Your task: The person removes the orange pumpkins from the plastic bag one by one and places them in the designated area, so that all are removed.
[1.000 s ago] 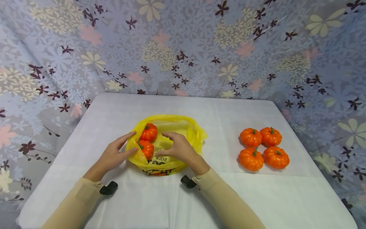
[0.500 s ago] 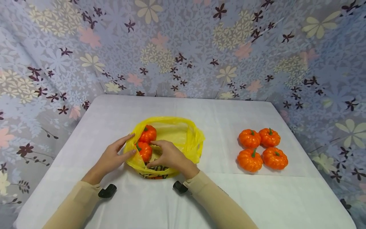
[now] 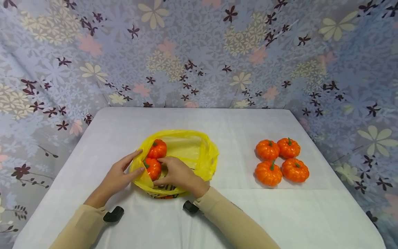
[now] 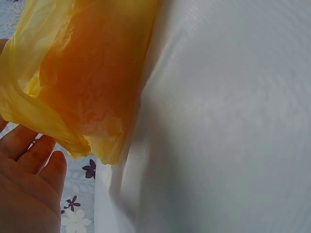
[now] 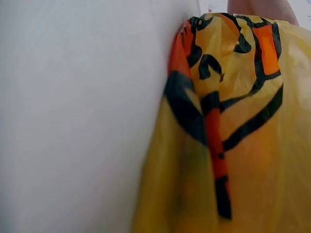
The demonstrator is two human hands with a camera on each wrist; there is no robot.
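Note:
A yellow plastic bag [image 3: 210, 154] lies with its mouth wide on the white-covered table. Two small orange pumpkins with green stems sit at its left: a nearer one [image 3: 152, 169] and a farther one [image 3: 157, 148]. My right hand [image 3: 178, 174] reaches into the bag, thumb and fingers curved about the nearer pumpkin's right side. Against the bag's left side rests my left hand [image 3: 117, 176], thumb and fingers spread apart. In the left wrist view an orange shape shows through the bag [image 4: 58, 128] beside my fingers. Black and orange print marks the bag [image 5: 252, 121] in the right wrist view.
Several orange pumpkins [image 3: 268, 173] stand in a tight group on the table, right of the bag. The table [image 3: 199, 119] ends at a flowered cloth [image 3: 211, 52] behind and at the sides. A black wrist camera [image 3: 190, 207] sits below each hand.
My right hand has moved left and toward me inside the bag, from its middle to the nearer pumpkin. My left hand keeps its place at the bag's side.

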